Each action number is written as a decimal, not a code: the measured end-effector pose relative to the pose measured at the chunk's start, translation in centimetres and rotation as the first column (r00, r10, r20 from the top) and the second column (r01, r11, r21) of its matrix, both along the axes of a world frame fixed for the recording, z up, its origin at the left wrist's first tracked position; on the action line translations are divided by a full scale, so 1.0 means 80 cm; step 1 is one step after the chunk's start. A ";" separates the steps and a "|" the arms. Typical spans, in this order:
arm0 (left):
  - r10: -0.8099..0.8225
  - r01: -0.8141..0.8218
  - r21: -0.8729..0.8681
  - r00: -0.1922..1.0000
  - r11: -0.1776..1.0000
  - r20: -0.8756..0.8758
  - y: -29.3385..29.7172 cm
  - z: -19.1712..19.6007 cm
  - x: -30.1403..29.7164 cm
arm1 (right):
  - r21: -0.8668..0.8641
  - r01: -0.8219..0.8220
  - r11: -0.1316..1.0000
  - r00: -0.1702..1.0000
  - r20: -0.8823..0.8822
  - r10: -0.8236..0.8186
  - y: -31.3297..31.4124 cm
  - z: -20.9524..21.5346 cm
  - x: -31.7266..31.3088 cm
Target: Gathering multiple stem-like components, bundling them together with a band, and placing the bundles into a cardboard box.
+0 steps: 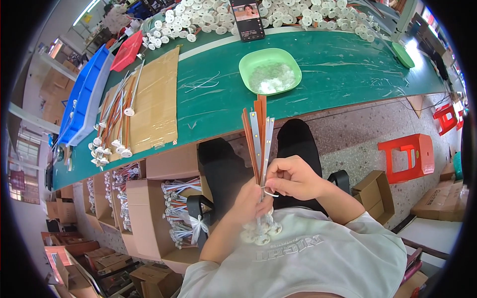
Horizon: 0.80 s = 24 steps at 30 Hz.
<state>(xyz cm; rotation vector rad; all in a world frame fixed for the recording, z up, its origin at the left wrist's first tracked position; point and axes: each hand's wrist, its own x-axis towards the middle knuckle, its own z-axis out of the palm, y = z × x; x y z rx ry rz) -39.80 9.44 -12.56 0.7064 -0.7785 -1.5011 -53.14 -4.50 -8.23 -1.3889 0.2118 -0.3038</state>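
My left hand (246, 201) is closed around a bundle of LED strips (255, 139), orange-brown and silver, held upright in front of my chest. Their round white end caps (261, 233) hang below that hand, near my shirt. A thin white tie (271, 194) loops about the bundle just above the left fingers. Thumb and fingers of my right hand (295, 176) pinch together at this tie, close against the strips. Beyond the bundle, a light green bowl (248, 74) with small clear and white pieces stands on the green table (218, 114).
Loose strips (117, 114) lie on a cardboard sheet (156, 104) beside a blue bin (82, 102) and a red tray (127, 51). White-capped parts (208, 17) are heaped behind a phone (247, 20). Cardboard boxes (144, 208) hold tied bundles below; a red stool (407, 158) stands right.
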 end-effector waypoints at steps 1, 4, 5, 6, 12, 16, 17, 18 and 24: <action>-0.001 0.001 0.001 1.000 1.000 -0.002 0.000 -0.001 0.001 | 0.024 -0.006 1.000 1.000 0.019 0.006 0.001 -0.001 -0.001; -0.111 0.122 0.020 0.950 0.992 -0.292 -0.001 -0.004 0.001 | -0.657 0.341 0.673 0.933 0.321 -0.159 0.008 -0.005 0.004; -0.077 0.094 0.046 0.953 0.995 -0.291 -0.003 -0.004 -0.001 | -0.657 0.339 0.673 0.934 0.320 -0.159 0.010 -0.008 0.002; -0.044 0.067 0.070 0.956 0.995 -0.290 -0.005 -0.005 0.000 | -0.712 0.394 0.581 0.912 0.382 -0.151 0.012 -0.012 0.001; 0.071 -0.065 0.186 0.997 0.980 -0.029 -0.011 0.007 -0.004 | -0.815 0.510 0.274 0.858 0.503 -0.103 0.003 -0.001 -0.007; 0.055 -0.054 0.230 0.999 0.972 0.004 -0.013 0.008 -0.005 | -0.856 0.451 0.252 0.889 0.456 -0.045 0.000 0.001 -0.010; 0.060 -0.080 0.209 0.994 0.975 0.096 -0.012 0.006 -0.006 | -0.856 0.436 0.277 0.897 0.439 -0.054 0.001 0.000 -0.010; 0.068 -0.103 0.185 0.980 0.977 0.188 -0.012 0.005 -0.006 | -0.857 0.436 0.275 0.897 0.439 -0.053 0.002 -0.001 -0.010; -0.022 0.003 0.191 0.995 0.982 0.096 -0.009 0.013 0.005 | -0.759 0.347 0.551 0.935 0.327 -0.138 0.005 -0.002 -0.008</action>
